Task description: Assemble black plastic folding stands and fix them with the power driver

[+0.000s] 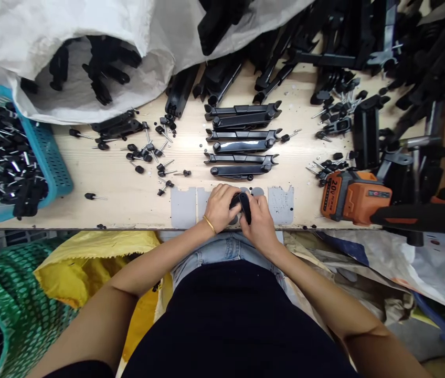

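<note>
My left hand [220, 207] and my right hand [260, 220] meet at the near edge of the wooden table [120, 181], both closed around one small black plastic part [242, 203]. The part rests over a grey metal plate [281, 205] fixed to the table edge. Just beyond my hands lie several long black plastic arms [242, 142] stacked in neat pairs. Loose black-headed screws [155, 157] are scattered to the left of them.
A blue basket [55, 168] full of black-headed screws sits at the left. A white sack [88, 58] holding black parts lies at the back left. An orange cordless drill [354, 197] rests at the right, with piles of black parts [364, 47] behind it.
</note>
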Demonstrator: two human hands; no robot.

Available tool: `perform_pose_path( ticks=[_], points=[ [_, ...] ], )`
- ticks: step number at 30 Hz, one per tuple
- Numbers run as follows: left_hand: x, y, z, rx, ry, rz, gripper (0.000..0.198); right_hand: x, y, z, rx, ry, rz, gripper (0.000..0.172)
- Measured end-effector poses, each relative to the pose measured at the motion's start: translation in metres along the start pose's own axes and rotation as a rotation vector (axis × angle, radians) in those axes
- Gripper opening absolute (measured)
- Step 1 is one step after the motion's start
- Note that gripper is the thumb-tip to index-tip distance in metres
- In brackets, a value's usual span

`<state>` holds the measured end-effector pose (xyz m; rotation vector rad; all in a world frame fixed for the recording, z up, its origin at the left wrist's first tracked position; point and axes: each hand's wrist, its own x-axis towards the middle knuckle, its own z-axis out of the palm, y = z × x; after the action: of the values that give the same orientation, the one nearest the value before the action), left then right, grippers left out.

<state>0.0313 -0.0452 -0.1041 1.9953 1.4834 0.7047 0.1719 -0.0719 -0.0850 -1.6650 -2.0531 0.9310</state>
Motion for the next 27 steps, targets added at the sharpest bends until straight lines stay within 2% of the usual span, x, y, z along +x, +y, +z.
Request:
perform_pose_path(
  ticks=[2, 4, 7, 9, 11, 13, 17, 19, 20, 22, 24, 25, 27],
  points=[
    [0.004, 0.001, -0.006, 0.039, -0.079, 0.012, 0.021, 0.000, -0.001, -0.001, -0.018, 0.003, 0.026, 0.060],
    [0.004, 0.001, -0.013, 0.066, -0.124, 0.022, 0.022, 0.002, -0.001, -0.010, 0.006, -0.059, 0.023, 0.057],
    [-0.004, -0.002, -0.023, 0.078, -0.106, 0.002, 0.020, 0.014, 0.002, -0.044, 0.117, -0.186, -0.050, 0.041],
    [-0.012, -0.006, -0.026, 0.089, -0.072, -0.024, 0.018, 0.033, 0.007, -0.076, 0.111, -0.073, -0.047, 0.030],
    [-0.018, -0.010, -0.025, 0.112, -0.058, -0.036, 0.018, 0.066, 0.015, -0.107, -0.013, 0.172, 0.006, 0.028],
    [-0.020, -0.012, -0.020, 0.143, -0.047, -0.032, 0.019, 0.112, 0.025, -0.129, -0.183, 0.319, 0.047, 0.027],
    [-0.021, -0.013, -0.014, 0.163, 0.027, -0.031, 0.029, 0.214, 0.047, -0.147, -0.517, 0.371, 0.182, 0.037],
    [-0.022, -0.010, -0.016, 0.186, 0.076, 0.017, 0.039, 0.249, 0.054, -0.152, -0.643, 0.305, 0.164, 0.036],
    [-0.023, -0.007, -0.017, 0.211, 0.081, 0.086, 0.043, 0.259, 0.056, -0.156, -0.692, 0.279, 0.143, 0.035],
    [-0.023, 0.000, -0.020, 0.268, 0.005, 0.278, 0.044, 0.260, 0.055, -0.164, -0.745, 0.310, 0.099, 0.031],
    [-0.018, 0.009, -0.021, 0.303, -0.140, 0.442, 0.033, 0.238, 0.046, -0.170, -0.671, 0.443, 0.051, 0.029],
    [-0.014, 0.013, -0.021, 0.315, -0.210, 0.475, 0.025, 0.219, 0.040, -0.171, -0.575, 0.512, 0.021, 0.030],
    [-0.003, 0.020, -0.023, 0.327, -0.297, 0.431, 0.013, 0.172, 0.025, -0.164, -0.264, 0.557, -0.028, 0.035]
  ],
)
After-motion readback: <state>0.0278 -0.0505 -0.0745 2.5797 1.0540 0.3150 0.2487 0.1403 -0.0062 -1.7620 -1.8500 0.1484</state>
